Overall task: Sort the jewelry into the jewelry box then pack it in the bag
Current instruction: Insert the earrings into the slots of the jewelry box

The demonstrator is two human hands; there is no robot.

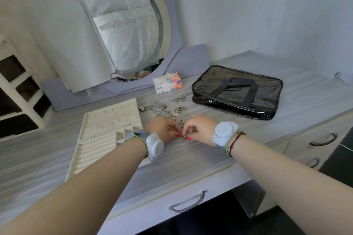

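An open cream jewelry box [107,131] lies on the tabletop at the left, its ring rolls and small compartments showing. My left hand [162,129] and my right hand [198,129] meet just right of the box, thumbs and fingertips pinching one small dark piece of jewelry [183,135] between them. Behind my hands lies a tangle of silver chains and a round pendant [174,111], with a few rings [180,121] close by. A black see-through bag [236,91] with dark handles lies flat at the right, zipped shut as far as I can tell.
A tissue pack [168,83] stands behind the chains. A round mirror [133,30] covered with paper leans on the wall. White drawer shelves [17,89] stand at the far left. Drawer handles [188,204] line the table's front edge.
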